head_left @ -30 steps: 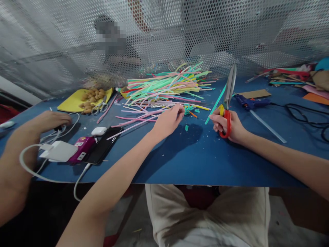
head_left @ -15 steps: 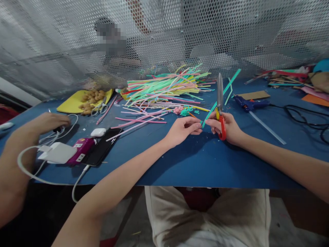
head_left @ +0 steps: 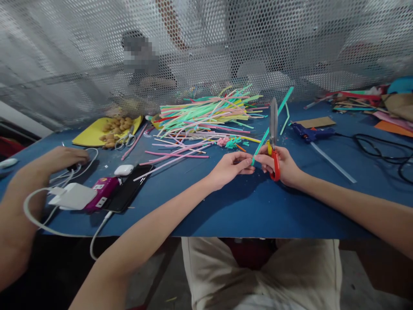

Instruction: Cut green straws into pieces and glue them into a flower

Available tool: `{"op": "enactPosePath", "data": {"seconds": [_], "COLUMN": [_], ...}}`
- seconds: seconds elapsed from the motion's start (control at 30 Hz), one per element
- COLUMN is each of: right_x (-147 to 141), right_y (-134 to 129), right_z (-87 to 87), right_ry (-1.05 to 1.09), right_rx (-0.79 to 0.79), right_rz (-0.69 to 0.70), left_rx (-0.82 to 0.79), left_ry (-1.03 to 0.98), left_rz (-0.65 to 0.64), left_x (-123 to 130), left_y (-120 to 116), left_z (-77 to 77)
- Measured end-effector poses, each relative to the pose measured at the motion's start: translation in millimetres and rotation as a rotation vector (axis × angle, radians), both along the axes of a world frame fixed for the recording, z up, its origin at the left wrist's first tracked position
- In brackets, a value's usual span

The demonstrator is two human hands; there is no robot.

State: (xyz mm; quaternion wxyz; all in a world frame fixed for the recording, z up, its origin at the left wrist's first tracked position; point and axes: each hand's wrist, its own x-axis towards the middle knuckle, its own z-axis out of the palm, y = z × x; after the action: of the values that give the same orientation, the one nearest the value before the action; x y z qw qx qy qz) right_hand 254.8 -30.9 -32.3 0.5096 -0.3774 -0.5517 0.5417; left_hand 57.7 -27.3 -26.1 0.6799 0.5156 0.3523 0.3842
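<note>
In the head view, my left hand point(head_left: 227, 169) is narrowed to a pinch at the lower end of the green strip point(head_left: 284, 102), which slants up and away over the blue table point(head_left: 271, 215). My right hand point(head_left: 288, 167) is wrapped around the scissors point(head_left: 273, 122), blades pointing up, with its thumb and fingertips at that same lower end, beside my left ones. Beyond lie the heap of coloured strips point(head_left: 206, 113) and a small clump of green pieces point(head_left: 234, 143); the blue glue gun point(head_left: 311, 132) is off to my right.

I judge that the step in hand is fine fingertip work on the strip's end, not cutting. The next move would call for a steady left pinch, small right-finger motions, and blades kept clear of the strip. How firmly each fingertip presses, I cannot tell.
</note>
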Motion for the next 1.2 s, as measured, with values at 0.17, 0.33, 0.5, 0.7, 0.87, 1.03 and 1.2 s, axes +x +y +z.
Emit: {"op": "enactPosePath", "data": {"seconds": [0.17,0.33,0.5,0.7,0.87,1.03,1.2], "right_x": [2.0,0.8,-1.2,-0.9,2.3,14.3,25.5], "right_y": [0.0,-0.4,-1.1,-0.3,1.4,2.9,1.7], "right_z": [2.0,1.7,3.8,2.2,-0.1,8.4,17.6], "right_ry": [0.019,0.014,0.041,0.021,-0.055,-0.353,-0.623], "right_rx": [0.004,0.043,0.051,0.07,0.07,0.082,0.175], "right_rz": [0.01,0.019,-0.021,-0.03,0.001,0.096,0.019], "left_rx": [-0.056,-0.113,-0.079,-0.032,0.029,0.175,0.365], "left_ry": [-0.001,0.004,0.031,0.118,0.121,0.087,-0.036], "left_rz": [-0.054,-0.09,-0.009,-0.022,-0.066,0.059,0.225], "left_x": [-2.0,-3.0,-3.3,-7.0,-6.6,-13.7,-27.7], "left_y": [1.0,0.7,0.6,0.5,-1.2,0.8,7.6], "left_z": [-1.5,2.3,7.3,9.8,10.4,21.3,30.6]}}
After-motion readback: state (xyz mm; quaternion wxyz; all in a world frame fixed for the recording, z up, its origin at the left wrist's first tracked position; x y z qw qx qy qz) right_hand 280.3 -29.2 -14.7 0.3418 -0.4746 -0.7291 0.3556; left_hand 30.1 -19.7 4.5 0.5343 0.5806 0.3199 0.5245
